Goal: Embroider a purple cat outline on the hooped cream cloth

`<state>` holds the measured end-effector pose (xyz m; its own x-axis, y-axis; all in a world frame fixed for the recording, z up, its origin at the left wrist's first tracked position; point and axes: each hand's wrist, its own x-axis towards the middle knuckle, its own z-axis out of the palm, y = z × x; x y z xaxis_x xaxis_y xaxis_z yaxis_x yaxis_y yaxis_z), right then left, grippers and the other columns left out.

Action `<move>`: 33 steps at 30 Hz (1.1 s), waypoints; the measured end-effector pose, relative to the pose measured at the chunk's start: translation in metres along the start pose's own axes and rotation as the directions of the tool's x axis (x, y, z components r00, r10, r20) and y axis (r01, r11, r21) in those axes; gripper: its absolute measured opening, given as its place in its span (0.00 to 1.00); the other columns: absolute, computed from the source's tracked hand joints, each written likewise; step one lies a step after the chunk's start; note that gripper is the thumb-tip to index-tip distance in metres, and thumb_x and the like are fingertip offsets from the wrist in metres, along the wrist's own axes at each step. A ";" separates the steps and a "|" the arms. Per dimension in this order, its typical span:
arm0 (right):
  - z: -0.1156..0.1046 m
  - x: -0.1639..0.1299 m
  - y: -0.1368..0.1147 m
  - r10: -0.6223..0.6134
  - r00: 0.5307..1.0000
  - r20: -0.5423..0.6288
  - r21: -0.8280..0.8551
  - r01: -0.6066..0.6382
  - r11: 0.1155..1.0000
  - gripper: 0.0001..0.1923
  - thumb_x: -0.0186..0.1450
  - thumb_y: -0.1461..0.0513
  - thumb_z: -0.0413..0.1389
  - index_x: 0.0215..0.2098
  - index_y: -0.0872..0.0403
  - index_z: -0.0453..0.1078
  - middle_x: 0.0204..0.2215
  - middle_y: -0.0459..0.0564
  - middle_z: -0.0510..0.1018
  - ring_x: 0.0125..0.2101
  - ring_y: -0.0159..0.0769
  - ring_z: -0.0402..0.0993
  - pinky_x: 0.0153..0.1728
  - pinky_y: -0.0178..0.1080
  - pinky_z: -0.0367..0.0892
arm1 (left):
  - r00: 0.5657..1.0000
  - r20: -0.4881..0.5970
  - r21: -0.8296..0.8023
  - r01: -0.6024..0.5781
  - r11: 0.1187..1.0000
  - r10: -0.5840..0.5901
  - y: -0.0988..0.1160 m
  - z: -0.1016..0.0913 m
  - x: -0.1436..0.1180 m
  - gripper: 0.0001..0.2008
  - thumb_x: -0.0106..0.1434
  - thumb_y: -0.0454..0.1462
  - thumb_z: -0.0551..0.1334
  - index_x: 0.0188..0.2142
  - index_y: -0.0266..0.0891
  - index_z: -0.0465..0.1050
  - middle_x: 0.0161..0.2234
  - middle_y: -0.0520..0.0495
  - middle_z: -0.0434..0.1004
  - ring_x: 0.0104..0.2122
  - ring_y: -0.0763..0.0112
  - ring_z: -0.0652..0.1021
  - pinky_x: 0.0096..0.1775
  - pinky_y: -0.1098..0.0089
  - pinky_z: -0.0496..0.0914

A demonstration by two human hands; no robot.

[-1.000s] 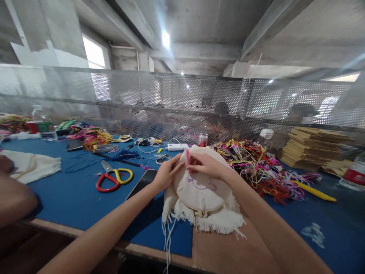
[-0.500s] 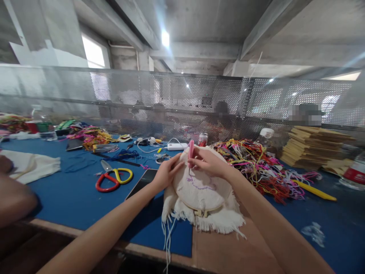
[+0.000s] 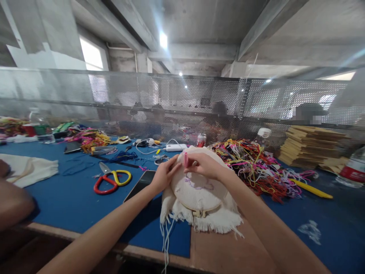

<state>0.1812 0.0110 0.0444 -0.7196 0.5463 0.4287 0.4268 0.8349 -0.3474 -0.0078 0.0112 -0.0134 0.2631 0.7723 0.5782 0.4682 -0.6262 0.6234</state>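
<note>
White fringed cloth is stretched in a round embroidery hoop, its clamp facing me. A wavy purple outline shows on the fabric. My right hand pinches a pink-handled punch needle over the upper left of the cloth. The tool's tip is hard to make out. At the hoop's left edge, my left hand grips the rim through the fabric, fingers near the tool; its underside is hidden. A dark phone lies under my left wrist.
Red-and-yellow scissors lie left. Tangled yarn and a yellow tool are right, with a bottle and stacked brown envelopes beyond. A can stands behind the hoop. Another person's arm is far left.
The pink punch needle and my right hand have shifted slightly left, and the handle now looks more foreshortened. My left hand keeps its grip. The whole view has shifted slightly.
</note>
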 end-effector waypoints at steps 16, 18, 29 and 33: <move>-0.008 -0.002 -0.003 0.078 0.997 -0.026 -0.005 -0.079 0.997 0.09 0.63 0.57 0.52 0.35 0.54 0.66 0.32 0.50 0.75 0.32 0.34 0.70 0.35 0.38 0.65 | 1.000 0.006 0.023 -0.015 1.000 0.015 -0.001 0.000 0.001 0.24 0.63 0.46 0.52 0.55 0.38 0.63 0.38 0.47 0.77 0.36 0.65 0.75 0.42 0.66 0.67; -0.006 -0.002 -0.001 0.095 0.995 -0.035 0.017 -0.095 0.995 0.09 0.64 0.57 0.50 0.36 0.54 0.64 0.31 0.49 0.75 0.31 0.34 0.70 0.33 0.37 0.65 | 1.000 0.011 0.032 -0.009 0.999 0.009 -0.001 0.000 0.001 0.23 0.63 0.46 0.52 0.54 0.38 0.63 0.36 0.48 0.77 0.34 0.66 0.75 0.40 0.67 0.68; -0.001 -0.001 0.001 0.130 0.991 -0.033 -0.007 -0.130 0.992 0.10 0.61 0.57 0.55 0.36 0.55 0.66 0.34 0.52 0.76 0.33 0.36 0.70 0.35 0.40 0.66 | 0.999 0.038 0.026 -0.008 1.000 0.007 0.004 -0.003 0.001 0.22 0.63 0.45 0.51 0.53 0.39 0.65 0.39 0.46 0.77 0.39 0.63 0.74 0.44 0.64 0.67; 0.005 -0.002 0.007 0.108 0.994 0.014 0.019 -0.108 0.994 0.09 0.57 0.56 0.58 0.29 0.54 0.68 0.30 0.48 0.75 0.31 0.34 0.70 0.34 0.38 0.66 | 0.999 0.034 0.018 -0.017 1.000 0.016 0.004 -0.002 0.002 0.21 0.63 0.45 0.51 0.52 0.39 0.66 0.43 0.46 0.76 0.41 0.63 0.74 0.45 0.65 0.66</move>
<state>0.1827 0.0153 0.0369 -0.6771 0.6322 0.3765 0.4917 0.7694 -0.4078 -0.0075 0.0102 -0.0085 0.2990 0.7652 0.5702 0.4785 -0.6372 0.6042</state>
